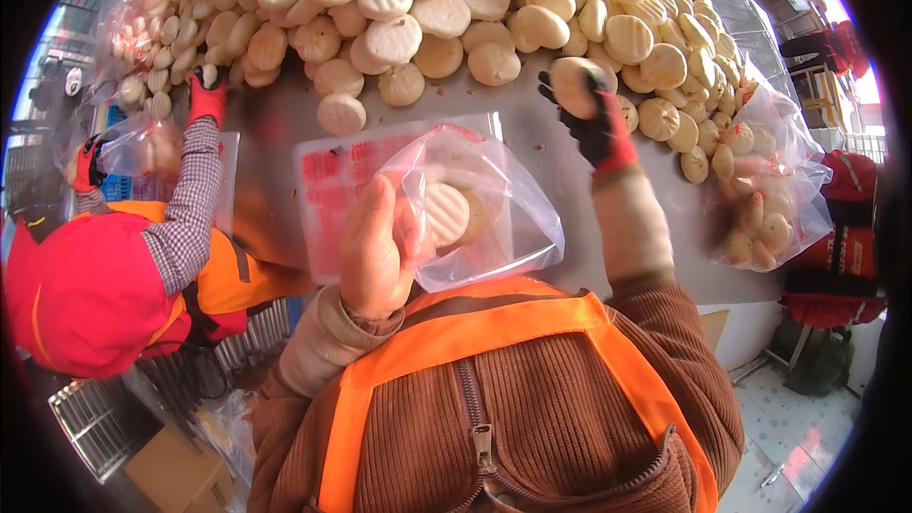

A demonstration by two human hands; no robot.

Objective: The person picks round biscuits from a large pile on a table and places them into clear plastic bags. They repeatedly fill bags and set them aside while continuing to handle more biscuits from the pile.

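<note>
My bare left hand (372, 252) grips the side of a clear plastic bag (521, 228) in front of my chest. Inside the bag lie pale round flatbreads; the nearest flatbread (446, 216) has ridges across its face. Under the bag is a stack of flat plastic bags (332, 171) with red print. My right hand (600, 123), in a black and red glove, is closed around another round flatbread (573, 85) at the near edge of a big heap of flatbreads (394, 38). Slight motion blur covers the right hand.
A grey metal table (556, 157) carries the heap. To the left, a co-worker in a red cap (81, 275) reaches a gloved hand (207, 100) to the heap. Filled bags (765, 214) sit at the table's right side. A cardboard box (180, 470) stands low left.
</note>
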